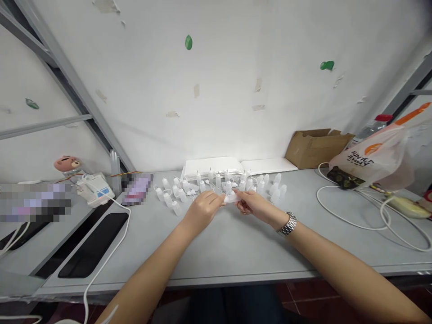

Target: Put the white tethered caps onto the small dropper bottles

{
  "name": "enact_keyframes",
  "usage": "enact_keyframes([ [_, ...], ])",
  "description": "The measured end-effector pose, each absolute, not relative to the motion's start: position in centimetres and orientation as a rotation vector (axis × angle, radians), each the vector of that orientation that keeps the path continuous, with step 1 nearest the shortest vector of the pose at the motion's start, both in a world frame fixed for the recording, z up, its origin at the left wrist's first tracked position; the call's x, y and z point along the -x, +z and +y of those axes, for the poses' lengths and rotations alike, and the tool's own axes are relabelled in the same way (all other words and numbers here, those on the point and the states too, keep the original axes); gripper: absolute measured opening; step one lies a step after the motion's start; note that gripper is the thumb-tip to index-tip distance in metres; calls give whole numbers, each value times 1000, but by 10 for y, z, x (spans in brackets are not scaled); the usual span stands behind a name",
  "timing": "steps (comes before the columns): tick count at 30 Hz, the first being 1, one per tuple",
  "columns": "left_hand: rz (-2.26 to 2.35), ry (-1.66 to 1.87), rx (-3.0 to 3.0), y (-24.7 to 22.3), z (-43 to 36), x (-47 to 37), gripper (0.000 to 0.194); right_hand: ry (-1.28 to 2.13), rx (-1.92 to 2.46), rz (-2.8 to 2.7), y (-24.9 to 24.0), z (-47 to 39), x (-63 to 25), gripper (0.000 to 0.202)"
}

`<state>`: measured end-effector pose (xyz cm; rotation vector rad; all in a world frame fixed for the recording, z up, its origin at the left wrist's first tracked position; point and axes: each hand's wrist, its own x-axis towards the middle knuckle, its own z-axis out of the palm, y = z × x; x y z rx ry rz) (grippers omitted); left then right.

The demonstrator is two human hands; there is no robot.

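Observation:
A small translucent white squeeze bottle [231, 198] lies on its side between my hands, just above the table. Fingertips of my left hand [204, 207] pinch its left end. At the other end, my right hand [251, 202], with a metal watch on the wrist, is closed on it with thumb and fingers. Beyond and around my hands stand many similar bottles, several with thin needle-like tips; one upright bottle [176, 208] is nearest my left hand. More bottles [275, 195] lean or lie to the right. My fingers hide part of the held bottle.
White sheets [212, 165] lie against the wall behind the bottles. A cardboard box [315, 148], a plastic bag [374, 155] and a looped white cable [344, 223] are on the right. To the left are a phone [137, 189], a black slab [94, 245] and a power strip [94, 189].

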<state>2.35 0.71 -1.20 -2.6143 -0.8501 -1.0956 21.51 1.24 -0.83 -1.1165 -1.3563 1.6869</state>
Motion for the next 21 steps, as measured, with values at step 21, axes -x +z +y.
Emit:
enact_keyframes([
  [21,-2240,-2717,2542,4,11,-25,31,1687,1109,-1653,3,1,-211,48],
])
